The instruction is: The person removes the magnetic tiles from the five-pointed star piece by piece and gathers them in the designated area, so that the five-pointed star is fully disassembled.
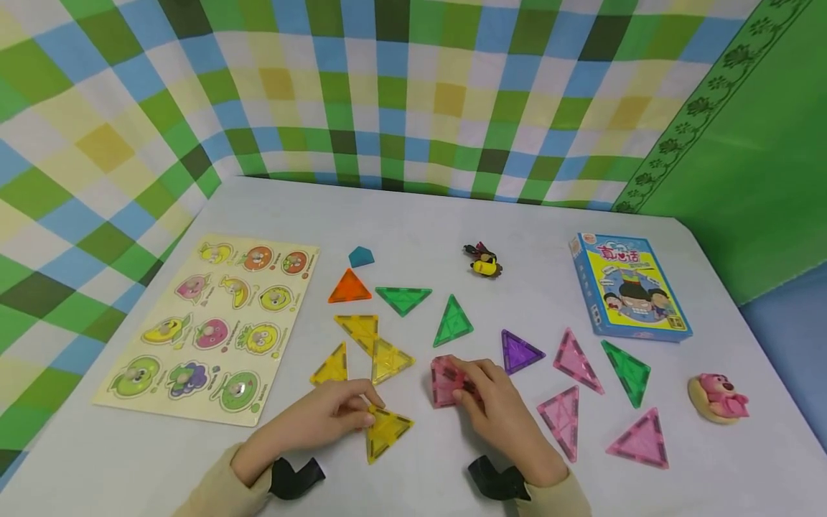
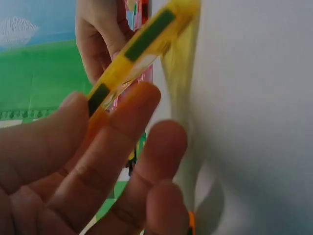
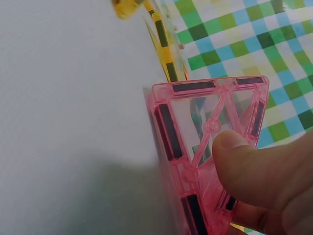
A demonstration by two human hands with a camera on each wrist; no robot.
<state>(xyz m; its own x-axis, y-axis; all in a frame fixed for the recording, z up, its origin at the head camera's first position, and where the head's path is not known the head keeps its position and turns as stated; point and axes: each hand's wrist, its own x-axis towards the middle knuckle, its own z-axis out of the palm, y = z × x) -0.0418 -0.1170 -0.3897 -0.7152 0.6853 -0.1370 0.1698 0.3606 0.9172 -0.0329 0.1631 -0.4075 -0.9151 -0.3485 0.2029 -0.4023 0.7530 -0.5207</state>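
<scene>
My left hand (image 1: 323, 416) pinches a yellow triangular magnetic tile (image 1: 388, 434) between thumb and fingers, close over the white table. In the left wrist view that yellow tile (image 2: 132, 58) appears nearly edge-on, its dark magnets showing. My right hand (image 1: 500, 409) holds a pink magnetic tile (image 1: 444, 384), tilted up. The right wrist view shows the thumb lying across the see-through pink tile (image 3: 188, 137), with one edge right at the table. Beyond the hands lie more yellow triangles (image 1: 391, 360), and right of them a purple triangle (image 1: 519, 352) and several pink triangles (image 1: 577, 361).
A wooden fruit puzzle board (image 1: 213, 327) lies on the left. Farther back are an orange triangle (image 1: 350, 287), green triangles (image 1: 454, 323), a blue pentagon (image 1: 361, 256) and a small yellow-and-black toy (image 1: 484, 262). On the right stand a blue card box (image 1: 636, 287) and a pink bear figure (image 1: 718, 398).
</scene>
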